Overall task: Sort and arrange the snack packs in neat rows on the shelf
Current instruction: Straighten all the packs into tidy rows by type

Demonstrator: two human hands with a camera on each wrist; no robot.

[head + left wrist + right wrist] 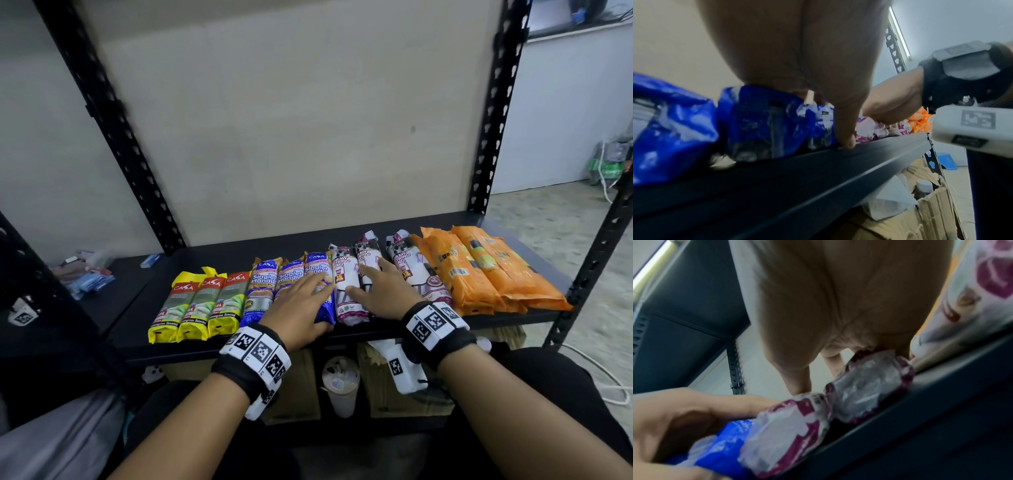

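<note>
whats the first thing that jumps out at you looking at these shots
A bright row of packs lies side by side along the black shelf, grouped by colour: yellow packs at the left, blue packs next, white and purple packs in the middle, orange packs at the right. Both hands rest on the middle of the row, the left hand on the blue packs and the right hand on the white and purple ones.

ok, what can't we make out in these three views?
- Head: middle white-purple pack, mostly under the right hand.
- Head: print on the orange packs, too small and blurred.
- Left wrist: the left hand hides its fingertips.
- Right wrist: blurred pack labels.
</note>
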